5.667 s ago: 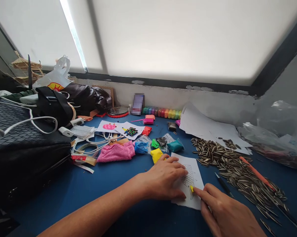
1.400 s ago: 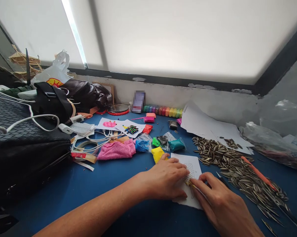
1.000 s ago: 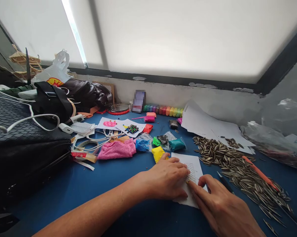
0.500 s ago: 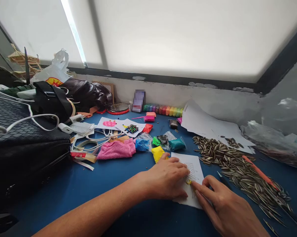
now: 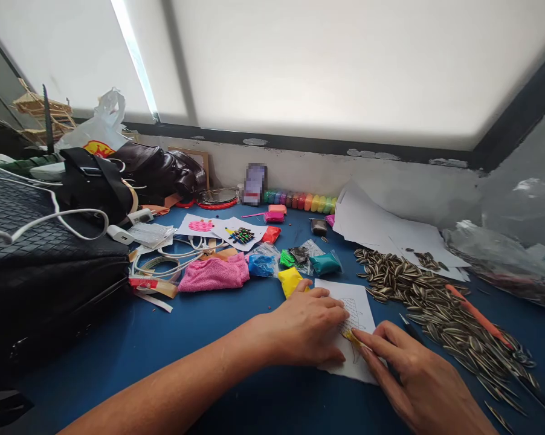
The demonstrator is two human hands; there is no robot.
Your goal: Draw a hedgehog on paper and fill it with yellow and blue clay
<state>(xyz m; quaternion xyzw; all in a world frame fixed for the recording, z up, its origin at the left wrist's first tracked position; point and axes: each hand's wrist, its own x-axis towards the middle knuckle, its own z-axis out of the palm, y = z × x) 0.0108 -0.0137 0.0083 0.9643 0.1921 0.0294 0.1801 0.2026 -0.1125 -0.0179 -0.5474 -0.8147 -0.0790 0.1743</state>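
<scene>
Two bare hands work over a sheet of white paper [image 5: 365, 297] on a blue bench [image 5: 177, 356], right of centre in the lower half of the frame. The left hand [image 5: 306, 326] lies palm down across the sheet's left side, its fingers slightly apart and gripping nothing. The right hand [image 5: 403, 365], at lower right, brings its index finger and thumb to a small yellow dab [image 5: 349, 335] on the drawing [image 5: 353, 309] (whether they pinch it or only press it, I cannot tell).

The work looks barely begun: yellow shows only at that dab, while the patterned part above and the narrow outline below look bare. The left hand hides some of the drawing. A yellow packet [image 5: 289, 281] sits by the left fingertips. Striped seeds [image 5: 412, 296] are heaped at right; a seed-covered picture [image 5: 242, 234] lies near the frame's middle.
</scene>
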